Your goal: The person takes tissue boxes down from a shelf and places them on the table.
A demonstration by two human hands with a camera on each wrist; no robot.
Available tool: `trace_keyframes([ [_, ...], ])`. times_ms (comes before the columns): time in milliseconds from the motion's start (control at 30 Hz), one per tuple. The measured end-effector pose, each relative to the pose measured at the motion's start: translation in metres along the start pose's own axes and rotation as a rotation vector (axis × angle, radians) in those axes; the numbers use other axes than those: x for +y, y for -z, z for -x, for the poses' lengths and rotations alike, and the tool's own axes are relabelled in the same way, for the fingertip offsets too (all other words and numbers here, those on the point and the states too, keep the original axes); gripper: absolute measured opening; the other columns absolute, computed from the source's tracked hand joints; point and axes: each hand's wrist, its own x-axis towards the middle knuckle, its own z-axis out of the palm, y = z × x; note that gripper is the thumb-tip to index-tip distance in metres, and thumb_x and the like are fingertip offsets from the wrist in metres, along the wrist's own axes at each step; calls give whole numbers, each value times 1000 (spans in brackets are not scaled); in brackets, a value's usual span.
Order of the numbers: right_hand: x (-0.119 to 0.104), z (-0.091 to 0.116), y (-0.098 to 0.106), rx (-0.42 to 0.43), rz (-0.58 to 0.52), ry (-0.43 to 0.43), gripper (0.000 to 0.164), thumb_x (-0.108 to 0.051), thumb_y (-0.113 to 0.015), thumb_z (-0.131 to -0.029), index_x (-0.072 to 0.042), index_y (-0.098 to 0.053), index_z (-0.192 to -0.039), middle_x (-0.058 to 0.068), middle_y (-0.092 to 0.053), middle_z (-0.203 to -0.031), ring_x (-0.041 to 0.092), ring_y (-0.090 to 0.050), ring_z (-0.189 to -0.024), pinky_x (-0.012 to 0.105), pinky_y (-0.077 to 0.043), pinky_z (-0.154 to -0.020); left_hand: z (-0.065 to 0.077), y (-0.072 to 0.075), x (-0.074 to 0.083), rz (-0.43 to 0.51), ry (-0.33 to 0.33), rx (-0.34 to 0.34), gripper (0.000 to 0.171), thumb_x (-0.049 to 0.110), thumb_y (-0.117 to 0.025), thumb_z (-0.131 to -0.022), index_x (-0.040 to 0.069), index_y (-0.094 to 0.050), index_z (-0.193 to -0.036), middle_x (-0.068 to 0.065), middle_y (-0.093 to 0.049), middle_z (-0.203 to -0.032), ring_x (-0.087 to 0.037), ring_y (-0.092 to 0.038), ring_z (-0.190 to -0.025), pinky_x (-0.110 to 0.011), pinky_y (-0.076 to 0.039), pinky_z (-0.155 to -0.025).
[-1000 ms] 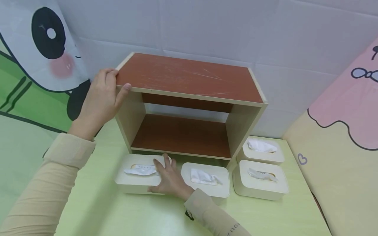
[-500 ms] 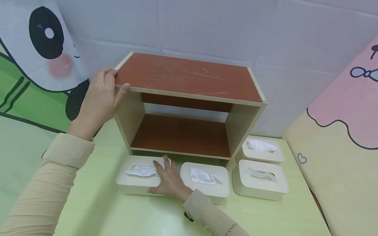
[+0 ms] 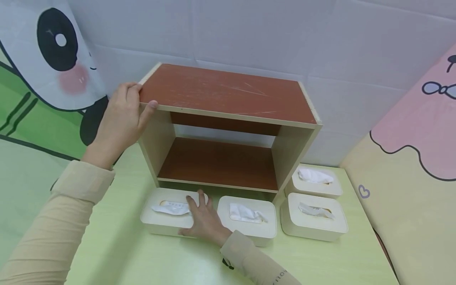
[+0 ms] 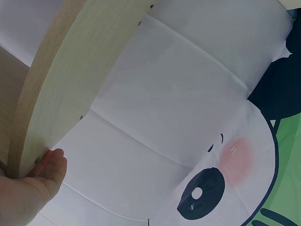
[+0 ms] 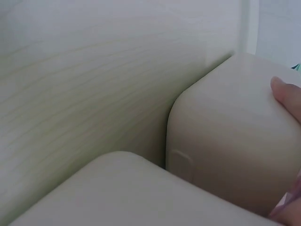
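Note:
My left hand (image 3: 119,118) grips the upper left corner of a small two-tier wooden shelf (image 3: 228,93), thumb over the front edge. The left wrist view shows its fingers (image 4: 56,167) curled against the shelf's side panel (image 4: 70,70). In front of the shelf's base, my right hand (image 3: 204,219) holds the right end of a cream tissue box (image 3: 167,227), fingers over the far side and thumb at the front. A white tissue lies in that box's slot. Close by on the right sits a second tissue box (image 3: 247,229), under my right wrist.
Two more tissue boxes, a front one (image 3: 313,229) and a rear one (image 3: 297,186), stand right of the shelf on the pale green table (image 3: 160,261). A grey-white cloth wall (image 3: 249,35) rises behind. A cream side wall (image 3: 402,206) bounds the right.
The held tissue box has shifted very slightly right, along with my right hand. My left hand stays on the shelf corner, and the shelf shows no clear movement.

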Motion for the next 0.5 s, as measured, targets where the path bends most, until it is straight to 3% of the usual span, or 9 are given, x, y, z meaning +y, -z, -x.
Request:
trace_keyframes([
  [500, -2, 0, 1, -66, 11, -19, 100, -63, -68, -67, -22, -20, -145, 17, -12, -151, 47, -30, -129, 32, -53, -72, -1, 2, 1, 3, 6, -5, 58, 37, -44, -95, -13, -40, -123, -30, -43, -122, -45, -44, -107, -54, -35, -95],
])
